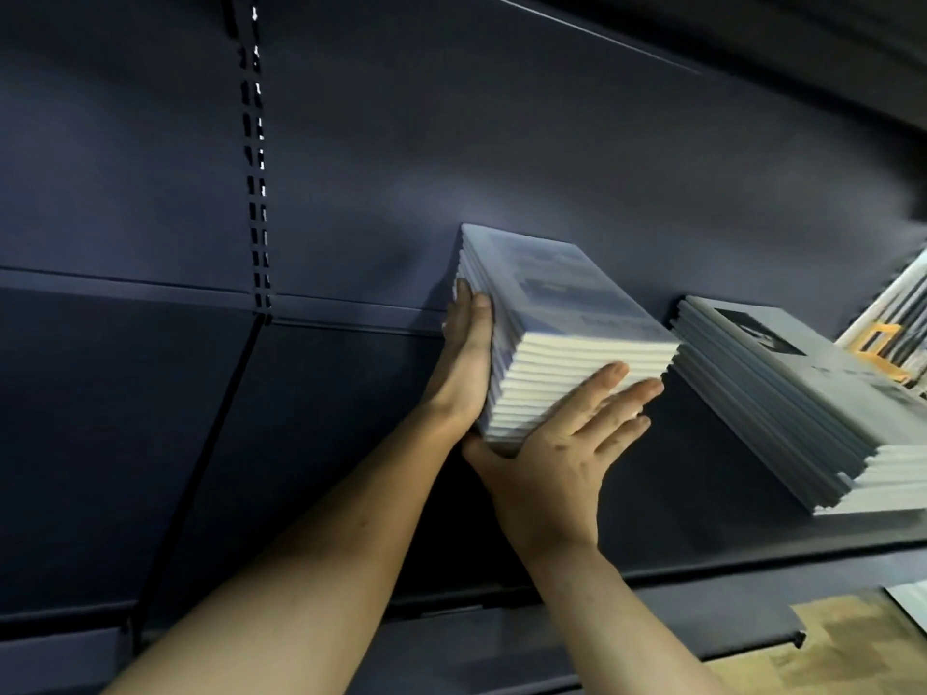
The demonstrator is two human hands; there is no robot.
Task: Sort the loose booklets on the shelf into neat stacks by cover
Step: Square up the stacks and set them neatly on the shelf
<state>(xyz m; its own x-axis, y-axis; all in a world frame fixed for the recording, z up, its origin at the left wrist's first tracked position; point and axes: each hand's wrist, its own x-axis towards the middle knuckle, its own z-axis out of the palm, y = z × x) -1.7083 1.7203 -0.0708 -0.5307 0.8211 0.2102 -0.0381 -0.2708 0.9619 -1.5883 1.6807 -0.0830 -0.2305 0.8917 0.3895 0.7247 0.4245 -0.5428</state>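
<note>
Head view looks up at a dark shelf [311, 443] with a slotted upright [258, 193] at about 10 o'clock. A stack of booklets [567, 338] with pale blue-grey covers stands near the middle of the shelf, its far end against the back panel [501, 143]. The left hand [464, 363] lies flat along the stack's 9 o'clock side, fingers straight and together, pressing the spines. The right hand [567, 443] is spread open against the near page edges at 6 o'clock, fingers straight, thumb tucked at the lower corner. Neither hand curls round the stack. At 3 o'clock a second stack [782, 393], grey-covered with a dark picture, lies just beside the first, a narrow gap between them; its near edges are stepped and uneven. More booklets [893, 323] lean at the far right edge. Bare shelf stretches wide from 7 to 9 o'clock.
</note>
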